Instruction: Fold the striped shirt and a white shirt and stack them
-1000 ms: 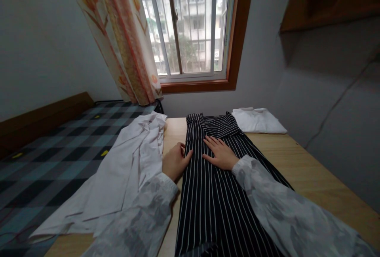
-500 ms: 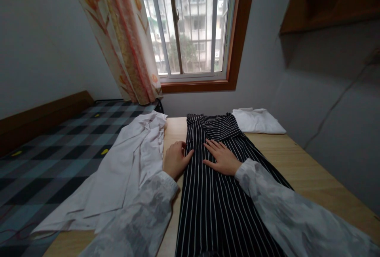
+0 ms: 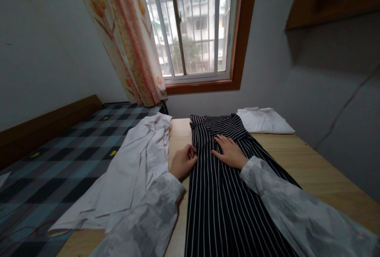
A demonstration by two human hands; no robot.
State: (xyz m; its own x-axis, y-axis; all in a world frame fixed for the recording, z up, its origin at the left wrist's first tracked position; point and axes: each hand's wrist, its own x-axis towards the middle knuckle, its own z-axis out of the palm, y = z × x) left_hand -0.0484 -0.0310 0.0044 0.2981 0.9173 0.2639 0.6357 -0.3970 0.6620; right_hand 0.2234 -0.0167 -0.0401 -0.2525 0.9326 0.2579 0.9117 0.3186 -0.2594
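Black trousers (image 3: 213, 193) with thin white stripes lie lengthwise on the wooden table, waistband toward the window. My left hand (image 3: 183, 162) is at their left edge below the waist, fingers curled and thumb closed in, pinching the edge of the cloth. My right hand (image 3: 230, 152) lies flat on the upper part of the trousers, fingers stretched out. Left of my left hand, a white shirt (image 3: 130, 170) is spread partly over the table and partly over the bed. Behind the trousers, at the right, rests a folded white garment (image 3: 265, 121).
The wooden table (image 3: 314, 170) reaches to the right wall. A bed with a checked cover (image 3: 77, 150) adjoins it on the left. A flowered curtain (image 3: 127, 43) hangs by the window (image 3: 196, 31), and a wooden shelf (image 3: 335, 7) juts out at upper right.
My left hand's fingers have curled in and closed on the trousers' edge, where they were looser before. My right hand stays flat on the cloth. The view has shifted slightly.
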